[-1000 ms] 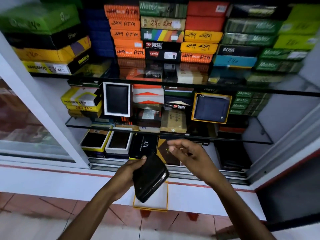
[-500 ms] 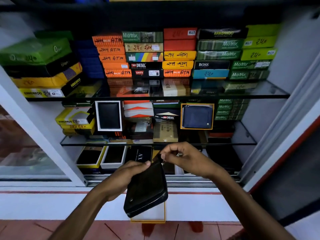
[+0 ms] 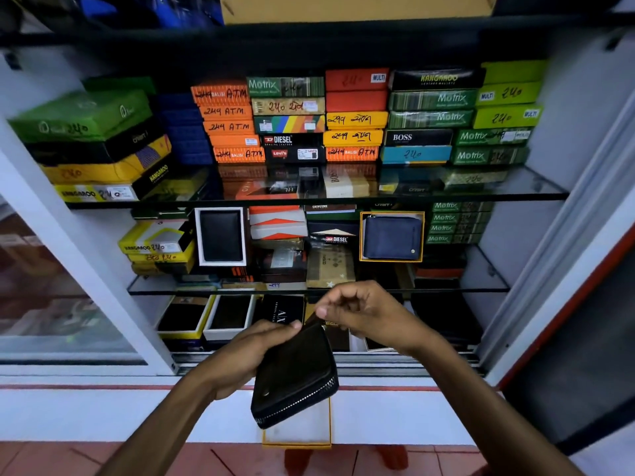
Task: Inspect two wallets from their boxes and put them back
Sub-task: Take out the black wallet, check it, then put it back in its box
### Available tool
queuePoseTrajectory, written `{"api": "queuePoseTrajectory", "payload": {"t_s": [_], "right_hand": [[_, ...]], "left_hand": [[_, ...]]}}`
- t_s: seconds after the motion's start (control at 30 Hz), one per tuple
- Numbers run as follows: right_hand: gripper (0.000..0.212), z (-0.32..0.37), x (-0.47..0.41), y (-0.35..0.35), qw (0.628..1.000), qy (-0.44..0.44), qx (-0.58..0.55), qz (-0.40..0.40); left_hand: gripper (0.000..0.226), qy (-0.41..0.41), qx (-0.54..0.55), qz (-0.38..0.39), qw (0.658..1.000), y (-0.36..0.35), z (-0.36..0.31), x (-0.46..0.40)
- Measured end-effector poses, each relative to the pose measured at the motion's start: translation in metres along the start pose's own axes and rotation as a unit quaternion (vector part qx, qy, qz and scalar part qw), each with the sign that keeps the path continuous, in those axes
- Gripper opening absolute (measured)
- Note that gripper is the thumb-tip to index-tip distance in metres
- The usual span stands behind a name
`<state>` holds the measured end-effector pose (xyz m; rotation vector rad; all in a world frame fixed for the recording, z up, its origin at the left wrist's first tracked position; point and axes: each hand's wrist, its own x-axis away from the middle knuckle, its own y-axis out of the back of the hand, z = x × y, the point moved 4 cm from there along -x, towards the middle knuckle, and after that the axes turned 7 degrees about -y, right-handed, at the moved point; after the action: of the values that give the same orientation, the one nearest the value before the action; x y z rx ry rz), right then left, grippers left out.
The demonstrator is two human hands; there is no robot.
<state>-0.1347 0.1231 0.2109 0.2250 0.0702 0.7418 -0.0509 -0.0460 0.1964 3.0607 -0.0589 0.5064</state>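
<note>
A white display cabinet (image 3: 563,108) fills the view. Inside it, two glass shelves: the upper shelf (image 3: 515,187) carries stacked boxes (image 3: 288,120) in orange, green, yellow, red, black and blue, many marked by hand with prices; the lower shelf (image 3: 481,283) sits below it with further boxes. A sliding glass door (image 3: 51,304) stands at the cabinet's left, in a white frame (image 3: 86,269). A metal track (image 3: 395,367) runs along the cabinet's base. Below the cabinet lies a red tiled floor (image 3: 395,458). Lighting inside is dim toward the top.
</note>
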Motion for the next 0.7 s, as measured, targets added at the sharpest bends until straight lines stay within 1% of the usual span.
{"api": "queuePoseTrajectory", "payload": {"t_s": [0.13,0.2,0.27,0.33,0.37,0.43,0.5,0.6,0.7], "right_hand": [[0.017,-0.004,0.001,0.013,0.999,-0.024,0.018,-0.032],[0.022,-0.004,0.005,0.016,0.999,-0.030,0.024,-0.028],[0.029,-0.002,0.010,0.016,0.998,-0.031,0.057,-0.005],[0.030,0.000,0.015,0.012,0.996,-0.023,0.083,0.022],[0.029,0.000,0.017,0.010,0.996,-0.017,0.086,0.023],[0.026,-0.001,0.019,0.008,0.996,-0.011,0.083,0.008],[0.024,-0.003,0.020,0.006,0.998,-0.010,0.062,-0.009],[0.023,-0.008,0.019,0.006,0.999,-0.007,0.037,-0.018],[0.027,-0.011,0.016,0.006,0.999,0.002,0.030,-0.038]], "left_hand": [[0.028,-0.015,0.008,0.007,1.000,0.003,-0.002,0.002],[0.028,-0.019,0.011,0.005,1.000,0.005,-0.002,0.003],[0.034,-0.017,-0.001,0.005,1.000,0.005,-0.003,0.003],[0.031,-0.019,-0.012,0.018,1.000,0.005,-0.005,0.004],[0.031,-0.022,-0.013,0.031,0.999,0.004,-0.005,0.003],[0.033,-0.021,-0.002,0.045,0.999,0.002,-0.004,0.002],[0.036,-0.026,0.009,0.043,0.999,0.002,-0.004,0.001],[0.028,-0.035,0.022,0.035,0.999,0.006,-0.005,-0.001],[0.029,-0.041,0.038,0.056,0.997,0.007,-0.005,-0.002]]}}
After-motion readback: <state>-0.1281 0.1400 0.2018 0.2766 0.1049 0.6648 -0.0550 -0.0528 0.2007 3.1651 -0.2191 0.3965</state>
